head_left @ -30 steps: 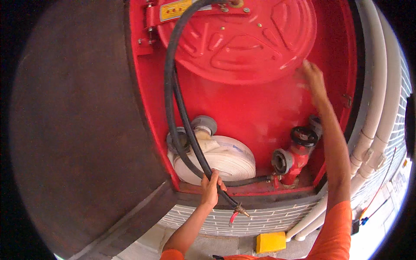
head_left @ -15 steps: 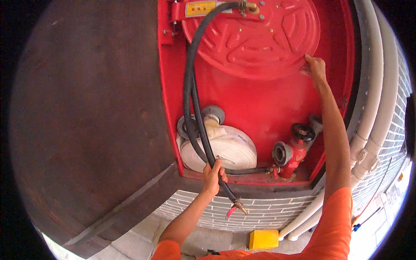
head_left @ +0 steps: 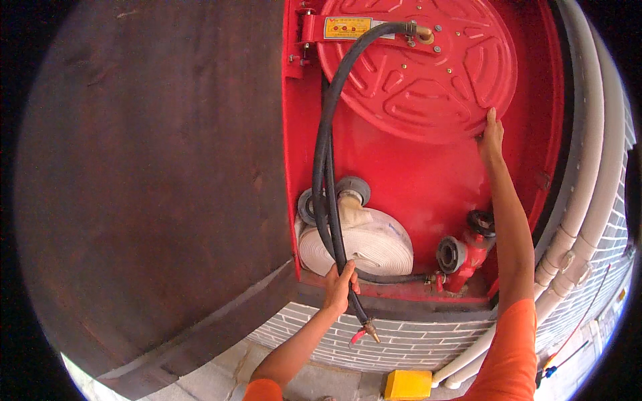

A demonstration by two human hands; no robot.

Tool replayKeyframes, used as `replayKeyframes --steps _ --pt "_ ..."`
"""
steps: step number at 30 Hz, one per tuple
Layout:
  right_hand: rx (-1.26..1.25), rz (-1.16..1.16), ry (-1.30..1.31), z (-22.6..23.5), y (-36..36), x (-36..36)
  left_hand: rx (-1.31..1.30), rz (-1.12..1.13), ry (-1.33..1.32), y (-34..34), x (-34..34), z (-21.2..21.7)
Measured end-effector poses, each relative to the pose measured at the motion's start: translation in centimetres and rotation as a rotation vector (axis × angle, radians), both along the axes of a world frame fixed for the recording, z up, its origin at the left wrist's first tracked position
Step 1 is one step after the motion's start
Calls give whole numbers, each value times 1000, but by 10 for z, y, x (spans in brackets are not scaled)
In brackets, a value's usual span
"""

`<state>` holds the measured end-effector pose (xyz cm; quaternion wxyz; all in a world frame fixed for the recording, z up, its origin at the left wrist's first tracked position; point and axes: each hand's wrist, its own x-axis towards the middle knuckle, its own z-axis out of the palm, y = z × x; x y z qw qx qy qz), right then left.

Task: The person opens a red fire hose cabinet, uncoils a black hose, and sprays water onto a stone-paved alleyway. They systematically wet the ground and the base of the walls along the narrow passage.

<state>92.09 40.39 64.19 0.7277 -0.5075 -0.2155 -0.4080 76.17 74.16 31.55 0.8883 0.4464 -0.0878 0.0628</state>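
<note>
Two hands: left (head_left: 340, 287) clasps black hose (head_left: 337, 227); right (head_left: 493, 139) touches reel (head_left: 428, 83) (grip partly hidden, unclear).

Bright, edges bowed (corners black), lower-right glare

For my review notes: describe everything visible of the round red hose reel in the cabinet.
The red reel is a broad disc, apparently painted metal, its face pressed with raised and sunken panels and dotted with small bolts. A brass-coloured elbow fitting near its centre joins a black hose. It stands upright in the upper part of the red cabinet, beside a hinged bracket; the picture crops its top. The right hand touches its lower right rim.
</note>
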Motion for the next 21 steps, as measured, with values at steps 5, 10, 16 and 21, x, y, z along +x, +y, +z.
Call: replayKeyframes --steps 5,10,16,21 --pt "-39 39 -58 2 25 -35 18 21 -34 -8 -7 4" --pt "-30 188 -58 3 33 -49 -32 16 -58 -20 -12 8" --pt "-50 301 33 6 13 -58 70 6 -75 -8 13 0" --pt "-291 -192 -13 3 12 -125 35 -86 -57 -4 19 -4"
